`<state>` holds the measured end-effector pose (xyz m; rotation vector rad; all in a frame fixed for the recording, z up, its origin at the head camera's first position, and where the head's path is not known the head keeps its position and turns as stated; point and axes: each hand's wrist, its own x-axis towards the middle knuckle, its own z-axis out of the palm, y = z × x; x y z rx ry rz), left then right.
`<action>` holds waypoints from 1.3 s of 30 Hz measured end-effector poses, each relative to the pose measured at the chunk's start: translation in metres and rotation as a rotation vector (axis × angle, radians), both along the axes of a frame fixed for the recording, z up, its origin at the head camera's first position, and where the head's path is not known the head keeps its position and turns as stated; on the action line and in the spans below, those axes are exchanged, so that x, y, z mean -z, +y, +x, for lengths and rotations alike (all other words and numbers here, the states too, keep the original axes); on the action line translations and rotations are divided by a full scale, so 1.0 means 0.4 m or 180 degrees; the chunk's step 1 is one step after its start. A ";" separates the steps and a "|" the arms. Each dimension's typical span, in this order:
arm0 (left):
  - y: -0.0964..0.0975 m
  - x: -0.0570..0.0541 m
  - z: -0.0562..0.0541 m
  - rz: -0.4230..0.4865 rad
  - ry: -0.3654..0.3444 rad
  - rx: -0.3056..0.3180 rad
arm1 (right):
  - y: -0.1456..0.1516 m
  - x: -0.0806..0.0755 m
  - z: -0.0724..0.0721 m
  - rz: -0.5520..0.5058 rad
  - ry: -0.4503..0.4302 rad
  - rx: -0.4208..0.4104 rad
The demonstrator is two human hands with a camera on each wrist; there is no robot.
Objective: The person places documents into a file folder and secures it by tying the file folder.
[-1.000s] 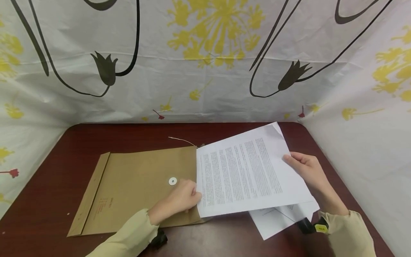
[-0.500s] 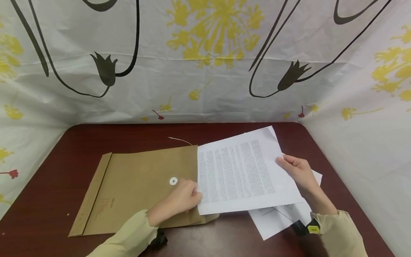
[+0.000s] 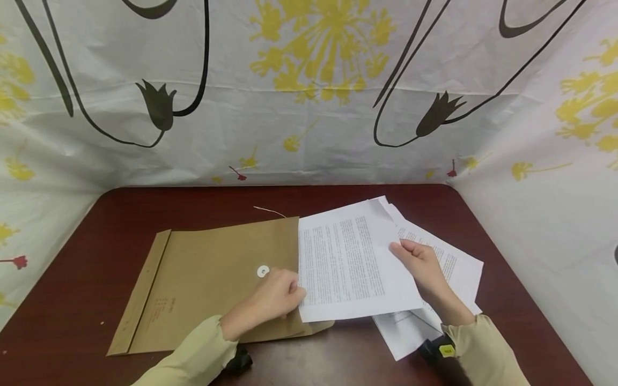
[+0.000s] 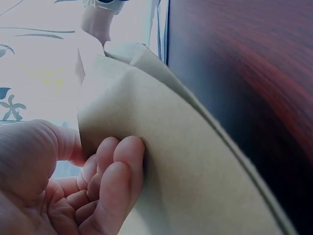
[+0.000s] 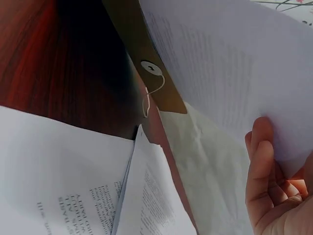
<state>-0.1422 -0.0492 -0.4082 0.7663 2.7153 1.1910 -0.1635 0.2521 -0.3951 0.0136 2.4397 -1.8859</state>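
Backdrop is a white sheet (image 3: 299, 150) printed with dark tulips and yellow and red flowers, hung behind a dark reddish-brown table (image 3: 217, 206). On the left of that there's a big brown envelope (image 3: 207, 262) lying flat, its mouth facing right, with a small white button (image 3: 263, 271) on its upper face. Some thin string (image 3: 270, 209) pokes out past the far edge.

Left hand (image 3: 270, 295) has the envelope pinched at the mouth, thumb on one side and fingers curled in tight against the other; the left wrist view shows that nicely. Right hand (image 3: 422, 262) is pinching the right edge of a printed page (image 3: 343, 257), thumb on top, fingers bent underneath. The page is tilted a bit, and its left end meets the envelope's mouth. Can't tell how much of it is inside.

More loose papers (image 3: 465, 273) are on the table to the right, spread at angles, partly under the page and the right hand. Both arms are in pale yellowish sleeves (image 3: 195, 354).
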 end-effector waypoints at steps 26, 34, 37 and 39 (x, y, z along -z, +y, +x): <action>0.019 0.016 -0.007 -0.0027 0.0011 0.0067 | -0.109 0.038 -0.016 -0.0106 -0.0028 0.0228; 0.019 0.019 -0.012 -0.0040 0.0093 0.0048 | -0.090 0.032 0.014 0.0168 -0.0152 0.0274; 0.018 0.021 -0.013 -0.0071 0.0142 0.0074 | -0.090 0.036 0.030 0.0145 -0.0158 0.0236; 0.016 0.021 -0.012 -0.0083 0.0191 0.0100 | -0.096 0.043 0.035 0.0031 -0.0137 0.0264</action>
